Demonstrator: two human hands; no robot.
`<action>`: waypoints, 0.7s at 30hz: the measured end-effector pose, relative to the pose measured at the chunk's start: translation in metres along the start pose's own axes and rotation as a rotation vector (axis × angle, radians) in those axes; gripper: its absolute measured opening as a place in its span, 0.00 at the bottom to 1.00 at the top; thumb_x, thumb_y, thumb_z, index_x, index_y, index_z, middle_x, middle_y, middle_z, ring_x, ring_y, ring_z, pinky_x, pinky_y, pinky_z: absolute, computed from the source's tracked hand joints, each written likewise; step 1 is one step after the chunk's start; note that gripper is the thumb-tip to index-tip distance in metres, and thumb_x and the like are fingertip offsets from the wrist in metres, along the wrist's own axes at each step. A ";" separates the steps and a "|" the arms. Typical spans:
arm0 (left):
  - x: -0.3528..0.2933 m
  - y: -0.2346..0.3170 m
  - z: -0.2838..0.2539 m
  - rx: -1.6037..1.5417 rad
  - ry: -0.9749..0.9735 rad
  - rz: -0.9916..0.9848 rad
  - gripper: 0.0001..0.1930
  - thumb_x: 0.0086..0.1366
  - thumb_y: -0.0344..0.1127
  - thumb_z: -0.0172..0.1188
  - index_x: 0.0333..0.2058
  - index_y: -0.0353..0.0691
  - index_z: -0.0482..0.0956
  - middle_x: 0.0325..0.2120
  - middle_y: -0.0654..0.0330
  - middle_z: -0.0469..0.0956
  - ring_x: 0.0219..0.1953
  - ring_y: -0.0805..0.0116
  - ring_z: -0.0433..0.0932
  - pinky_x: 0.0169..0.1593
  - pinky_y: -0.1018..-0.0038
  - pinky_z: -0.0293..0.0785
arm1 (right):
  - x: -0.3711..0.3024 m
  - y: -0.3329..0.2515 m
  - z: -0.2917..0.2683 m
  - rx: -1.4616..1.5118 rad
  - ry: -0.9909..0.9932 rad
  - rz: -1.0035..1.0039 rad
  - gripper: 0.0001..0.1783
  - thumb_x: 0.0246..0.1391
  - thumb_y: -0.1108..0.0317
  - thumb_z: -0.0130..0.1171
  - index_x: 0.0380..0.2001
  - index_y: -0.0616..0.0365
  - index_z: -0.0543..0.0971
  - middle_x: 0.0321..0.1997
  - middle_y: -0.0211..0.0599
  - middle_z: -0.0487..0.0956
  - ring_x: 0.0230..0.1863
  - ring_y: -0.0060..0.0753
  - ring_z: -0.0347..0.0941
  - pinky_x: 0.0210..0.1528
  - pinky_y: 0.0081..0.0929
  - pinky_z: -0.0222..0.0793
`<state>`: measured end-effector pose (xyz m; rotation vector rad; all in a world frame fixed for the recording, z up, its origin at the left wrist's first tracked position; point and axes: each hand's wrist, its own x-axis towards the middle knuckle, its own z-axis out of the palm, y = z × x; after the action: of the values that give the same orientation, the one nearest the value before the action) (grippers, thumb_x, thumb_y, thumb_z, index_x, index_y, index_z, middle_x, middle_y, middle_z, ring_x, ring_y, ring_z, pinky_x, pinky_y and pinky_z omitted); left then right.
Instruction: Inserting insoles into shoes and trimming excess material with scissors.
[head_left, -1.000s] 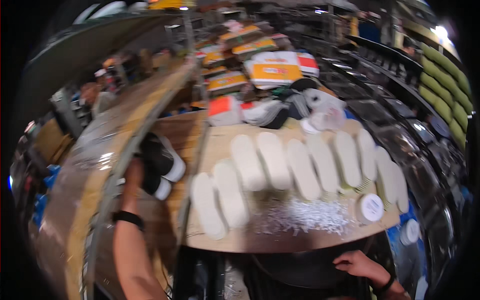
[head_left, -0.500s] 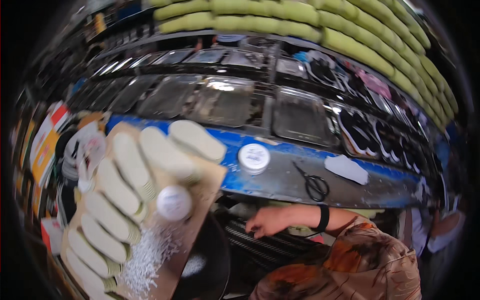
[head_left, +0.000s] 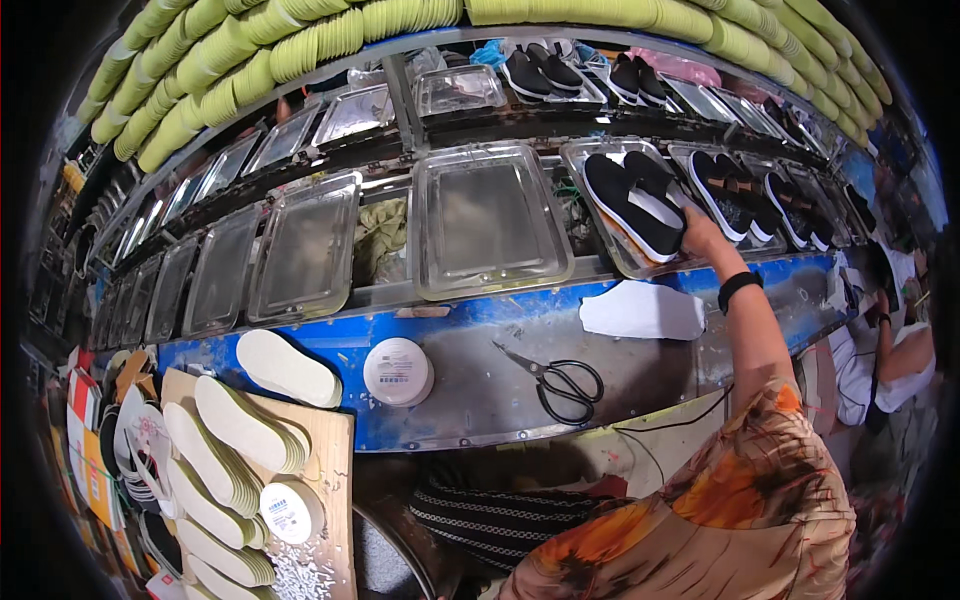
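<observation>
My right hand, with a black band at the wrist, reaches to the far right and grips the heel end of a black slip-on shoe. Its fingers are partly hidden at the shoe's opening, where a pale lining shows. That shoe rests beside its mate on a clear plastic tray; both have white soles. My left hand is out of view. Below the reaching arm, a white sole-shaped piece lies on the blue and grey metal ledge, near black-handled scissors.
A round white tub stands on the ledge. At left, a wooden board bears stacked cream insoles, another white tub and white shreds. More black shoes sit to the right. Green insole stacks line the top shelf.
The view has swung to the right. My right hand has moved from above my lap out to the black shoe on the tray and taken hold of it.
</observation>
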<state>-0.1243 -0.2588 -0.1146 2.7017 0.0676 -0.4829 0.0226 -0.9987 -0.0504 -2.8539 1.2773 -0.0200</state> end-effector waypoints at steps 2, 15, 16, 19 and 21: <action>-0.002 -0.009 0.000 0.004 -0.002 -0.037 0.19 0.61 0.48 0.50 0.30 0.34 0.74 0.15 0.42 0.71 0.17 0.43 0.70 0.19 0.60 0.63 | -0.025 -0.052 -0.032 0.138 -0.086 -0.095 0.31 0.39 0.77 0.50 0.52 0.58 0.61 0.38 0.58 0.75 0.42 0.56 0.72 0.43 0.38 0.68; -0.008 -0.035 -0.005 -0.382 0.254 0.070 0.18 0.58 0.42 0.55 0.39 0.33 0.74 0.32 0.46 0.75 0.34 0.49 0.75 0.38 0.65 0.71 | -0.059 -0.110 -0.081 1.033 0.157 -0.396 0.16 0.50 0.55 0.55 0.24 0.59 0.73 0.13 0.26 0.62 0.08 0.20 0.60 0.10 0.18 0.51; -0.014 -0.031 -0.014 -0.409 0.257 0.050 0.17 0.57 0.41 0.56 0.39 0.32 0.74 0.33 0.47 0.75 0.34 0.51 0.75 0.38 0.67 0.71 | -0.084 -0.129 -0.096 1.090 0.114 -0.391 0.16 0.50 0.55 0.54 0.22 0.58 0.71 0.13 0.26 0.61 0.07 0.19 0.59 0.10 0.17 0.51; -0.036 -0.019 -0.048 -0.632 0.219 0.058 0.15 0.57 0.36 0.57 0.39 0.32 0.74 0.33 0.49 0.76 0.34 0.60 0.77 0.37 0.73 0.72 | -0.199 -0.186 -0.140 1.070 0.007 -0.514 0.15 0.50 0.60 0.54 0.17 0.56 0.66 0.11 0.24 0.62 0.06 0.19 0.59 0.09 0.17 0.51; -0.060 -0.017 -0.059 -0.709 0.169 0.042 0.17 0.59 0.34 0.55 0.46 0.33 0.70 0.36 0.53 0.76 0.37 0.67 0.76 0.40 0.76 0.71 | -0.277 -0.231 -0.133 1.042 -0.202 -0.654 0.14 0.44 0.68 0.56 0.12 0.56 0.64 0.09 0.27 0.62 0.06 0.19 0.59 0.10 0.20 0.53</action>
<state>-0.1634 -0.2192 -0.0488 2.0327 0.1885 -0.1656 0.0081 -0.6394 0.0850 -2.0989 0.1174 -0.2930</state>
